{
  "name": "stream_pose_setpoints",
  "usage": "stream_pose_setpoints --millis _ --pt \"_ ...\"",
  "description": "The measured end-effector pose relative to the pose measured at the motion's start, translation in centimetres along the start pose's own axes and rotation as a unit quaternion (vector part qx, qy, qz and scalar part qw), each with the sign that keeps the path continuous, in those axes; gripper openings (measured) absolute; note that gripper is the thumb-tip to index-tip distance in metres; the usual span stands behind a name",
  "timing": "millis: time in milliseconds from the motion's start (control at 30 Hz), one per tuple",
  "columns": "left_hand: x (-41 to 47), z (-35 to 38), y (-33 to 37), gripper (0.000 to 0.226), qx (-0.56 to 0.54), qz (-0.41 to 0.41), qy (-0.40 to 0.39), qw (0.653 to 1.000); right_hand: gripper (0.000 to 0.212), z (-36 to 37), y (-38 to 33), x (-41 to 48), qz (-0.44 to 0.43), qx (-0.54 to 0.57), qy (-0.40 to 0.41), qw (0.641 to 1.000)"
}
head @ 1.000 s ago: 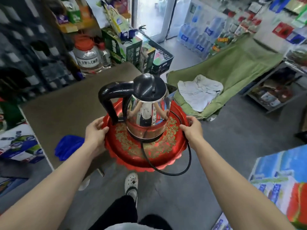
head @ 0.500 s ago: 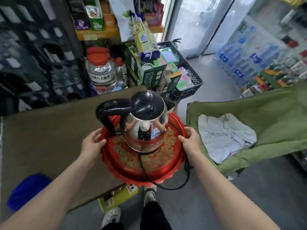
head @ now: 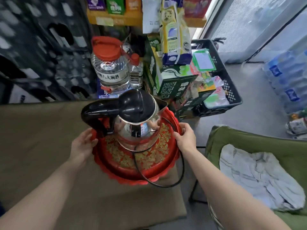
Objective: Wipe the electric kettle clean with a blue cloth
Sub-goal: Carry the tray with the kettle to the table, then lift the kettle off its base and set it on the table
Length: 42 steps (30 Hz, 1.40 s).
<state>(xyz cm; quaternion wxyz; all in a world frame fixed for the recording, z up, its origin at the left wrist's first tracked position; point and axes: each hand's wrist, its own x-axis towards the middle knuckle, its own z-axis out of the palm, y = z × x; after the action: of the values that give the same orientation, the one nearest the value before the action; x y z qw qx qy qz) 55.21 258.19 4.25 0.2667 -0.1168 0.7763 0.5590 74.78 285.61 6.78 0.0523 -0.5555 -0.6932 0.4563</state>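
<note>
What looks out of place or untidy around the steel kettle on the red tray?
The black power cord of the stainless-steel electric kettle loops off the round red tray and hangs past the brown table's edge, where it could snag. No blue cloth is clearly in view. Nothing looks spilled or damaged.

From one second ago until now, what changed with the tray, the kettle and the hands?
The red tray, carried in both hands, has moved from over the floor at the table's edge onto the brown table. The blue cloth has left the view. Unchanged: left hand and right hand grip the tray's rim, and the kettle stands upright on it with its cord looping over the edge.
</note>
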Motion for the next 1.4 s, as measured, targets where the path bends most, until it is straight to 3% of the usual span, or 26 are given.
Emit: stream_pose_setpoints --millis 300,467,533,600,733,833,933,1400 --pt "3.8 1.2 -0.4 0.046 0.107 -0.005 0.018 0.994 0.032 3.0 1.4 4.4 0.005 -0.001 0.015 1.000" --pt "2.7 0.9 -0.1 0.038 0.179 0.059 0.000 0.982 0.036 2.6 1.1 4.5 0.015 -0.026 0.000 1.000" --pt "1.8 0.2 0.3 0.046 0.167 0.090 -0.023 0.982 0.043 1.8 0.1 3.7 -0.019 -0.073 0.019 0.997" --pt "0.5 -0.5 1.2 0.059 0.142 0.140 -0.037 0.979 0.046 0.6 -1.6 2.5 -0.085 -0.050 0.023 0.995" --pt "-2.8 -0.8 5.2 0.071 0.084 0.221 -0.080 0.968 0.045 -1.7 -5.4 -0.9 -0.165 0.082 -0.120 0.976" --pt "-3.9 -0.6 7.7 0.057 0.128 0.256 -0.097 0.953 0.050 -2.4 -7.6 -2.5 -0.171 0.120 -0.231 0.950" --pt "-4.2 -0.4 9.2 0.039 0.182 0.284 -0.070 0.939 0.043 -2.6 -9.3 -3.5 -0.202 0.136 -0.282 0.928" --pt "-10.5 -4.2 11.6 0.028 0.118 0.303 -0.038 0.945 0.037 -5.6 -14.5 -9.6 -0.283 0.091 -0.237 0.925"
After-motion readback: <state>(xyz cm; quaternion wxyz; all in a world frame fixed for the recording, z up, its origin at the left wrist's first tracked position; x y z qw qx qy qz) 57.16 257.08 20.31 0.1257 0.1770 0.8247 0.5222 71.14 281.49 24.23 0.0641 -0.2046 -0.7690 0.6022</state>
